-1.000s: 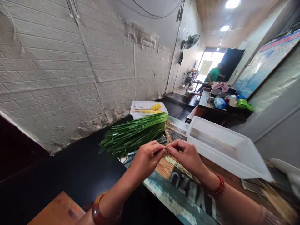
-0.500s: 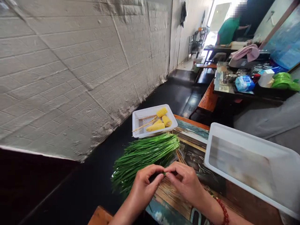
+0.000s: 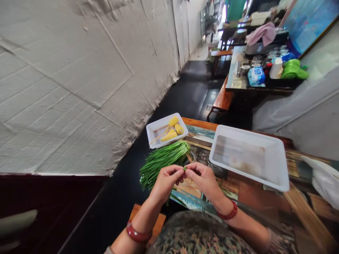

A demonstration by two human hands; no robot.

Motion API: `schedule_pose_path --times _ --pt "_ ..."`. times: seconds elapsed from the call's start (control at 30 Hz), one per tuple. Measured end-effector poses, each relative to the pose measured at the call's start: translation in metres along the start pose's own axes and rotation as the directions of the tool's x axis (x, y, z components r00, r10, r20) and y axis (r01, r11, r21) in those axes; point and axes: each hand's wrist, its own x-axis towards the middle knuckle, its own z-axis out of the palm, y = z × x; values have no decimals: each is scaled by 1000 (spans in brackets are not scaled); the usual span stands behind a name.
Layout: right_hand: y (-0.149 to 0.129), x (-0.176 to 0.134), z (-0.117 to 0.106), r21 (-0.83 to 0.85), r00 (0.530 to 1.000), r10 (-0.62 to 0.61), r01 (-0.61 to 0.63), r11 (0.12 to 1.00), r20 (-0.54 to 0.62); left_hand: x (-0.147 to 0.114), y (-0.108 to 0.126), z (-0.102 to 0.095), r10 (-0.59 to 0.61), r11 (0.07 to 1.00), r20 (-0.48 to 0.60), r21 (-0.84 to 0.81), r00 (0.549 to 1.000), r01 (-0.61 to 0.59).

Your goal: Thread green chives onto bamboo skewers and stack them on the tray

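From the head view I see the table (image 3: pixel 254 197) running away from me, its left edge dropping to dark floor beside the white brick wall (image 3: pixel 79 88), so there is little room on that side. The bundle of green chives (image 3: pixel 162 161) lies along that left edge, tips toward me, with the small white tray of corn pieces (image 3: pixel 166 129) just beyond it at the far corner. To the right, the large white tub (image 3: pixel 250 157) takes up the middle of the table; a bare strip of painted tabletop remains between it and the chives. Loose bamboo skewers (image 3: pixel 304 211) lie at the near right. My left hand (image 3: pixel 166 180) and right hand (image 3: pixel 203 178) meet above that strip, wrists low, fingers curled inward, fingertips touching. Both pinch closed on one small green chive piece (image 3: pixel 184 169), held between them just beside the bundle. A red bracelet sits on each wrist.
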Motion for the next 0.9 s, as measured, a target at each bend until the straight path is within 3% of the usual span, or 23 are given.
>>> schedule_pose_path --times 0.17,0.33,0.7,0.9 --pt "-7 10 -4 -5 994 -35 35 999 -101 20 12 8 -46 981 79 -184 996 60" --pt "-14 20 2 159 989 53 -31 987 -136 47 18 3 -99 950 256 -264 961 168" --pt "-14 37 33 24 912 74 -70 997 -403 78 24 -27 -119 946 398 -234 909 226" --pt "-11 41 49 152 900 93 -30 988 -425 87 25 -41 -112 954 431 -207 895 219"
